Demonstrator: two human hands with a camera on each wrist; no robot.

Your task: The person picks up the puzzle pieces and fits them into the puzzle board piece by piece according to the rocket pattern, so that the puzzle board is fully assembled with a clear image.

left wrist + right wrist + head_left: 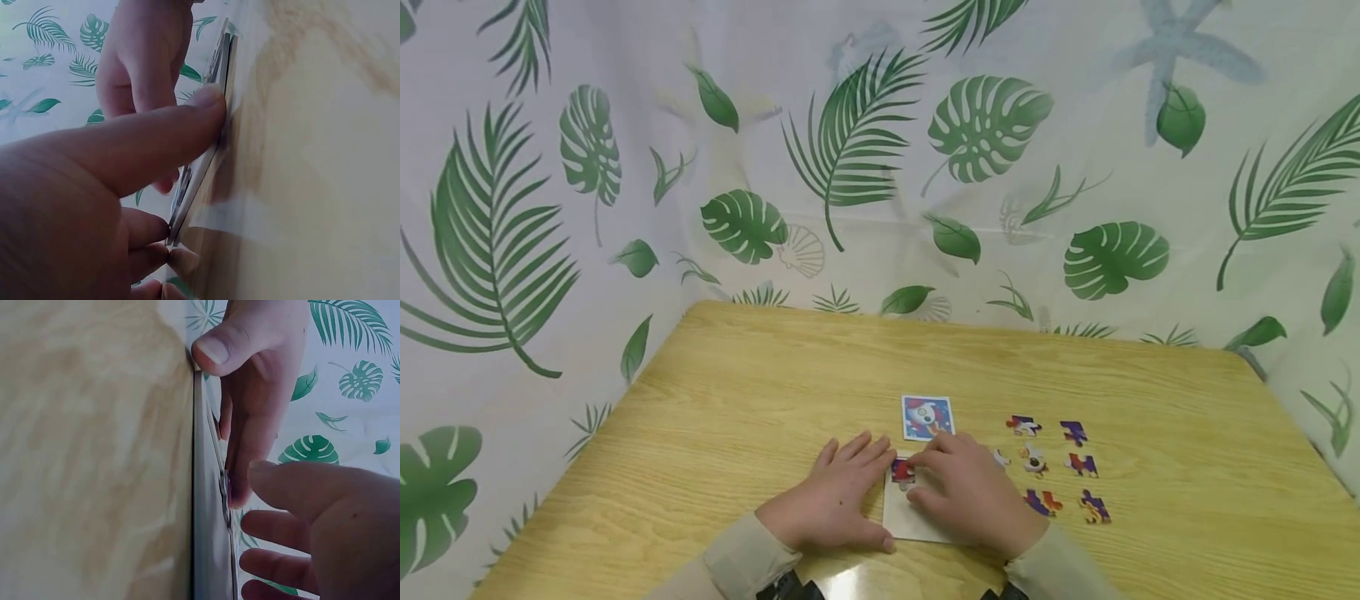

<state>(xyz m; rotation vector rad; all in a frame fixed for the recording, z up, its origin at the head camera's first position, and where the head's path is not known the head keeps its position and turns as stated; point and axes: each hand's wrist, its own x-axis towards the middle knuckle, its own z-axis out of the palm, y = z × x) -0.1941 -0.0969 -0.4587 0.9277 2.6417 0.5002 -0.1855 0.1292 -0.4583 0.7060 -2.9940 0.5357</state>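
Note:
A pale square puzzle board [898, 521] lies on the table before me. In its upper left corner sits a red and purple jigsaw piece [901, 469]. My left hand [835, 502] rests along the board's left side, its fingers stretched out; in the left wrist view its thumb [156, 147] touches the board's edge. Over the board, my right hand [973, 492] has its fingertips at the corner piece. The right wrist view shows its thumb [294, 484] apart from the other fingers, none curled round anything. Part of the board is hidden under this hand.
A picture card [927, 417] with a white rocket lies just beyond the board. Several loose jigsaw pieces [1081, 464] are spread to the right of the right hand. The wooden table [752, 375] meets a leaf-patterned cloth [850, 275] at its back and sides.

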